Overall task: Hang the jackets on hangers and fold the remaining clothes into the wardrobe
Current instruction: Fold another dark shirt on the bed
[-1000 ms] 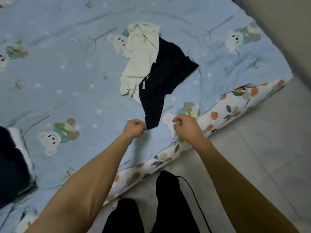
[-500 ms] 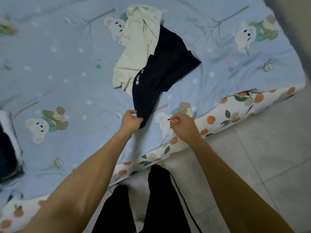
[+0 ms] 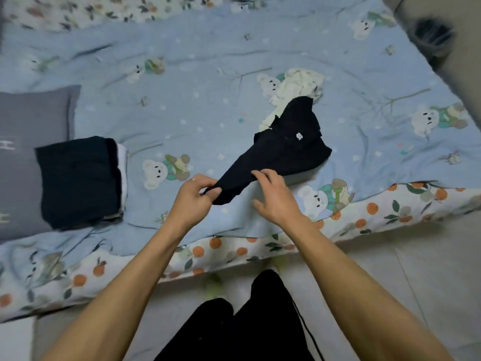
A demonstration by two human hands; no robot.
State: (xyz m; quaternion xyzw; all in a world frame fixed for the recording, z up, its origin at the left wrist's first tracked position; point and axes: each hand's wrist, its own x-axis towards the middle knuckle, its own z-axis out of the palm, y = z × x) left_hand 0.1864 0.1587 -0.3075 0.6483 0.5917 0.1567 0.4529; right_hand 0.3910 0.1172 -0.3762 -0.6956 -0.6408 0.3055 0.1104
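Note:
A black garment (image 3: 289, 147) with a small white logo lies stretched across the blue bear-print bedspread (image 3: 197, 74). My left hand (image 3: 192, 199) pinches its near corner. My right hand (image 3: 273, 196) has its fingers spread, the fingertips resting on the garment's lower edge. Behind the black garment, a crumpled cream garment (image 3: 296, 87) is partly covered by it. A stack of folded dark clothes (image 3: 78, 178) sits to the left on the bed.
A grey pillow (image 3: 26, 142) lies at the left edge beside the folded stack. The mattress side shows an orange-fruit print (image 3: 364, 212). My black-trousered legs (image 3: 247, 321) stand on a pale tiled floor (image 3: 416, 269). A dark fuzzy object (image 3: 432, 35) sits at the top right.
The black garment has been pulled toward me and lifted off the cream one. My right hand went from a closed pinch to spread fingers. The view has widened to take in the folded stack and pillow.

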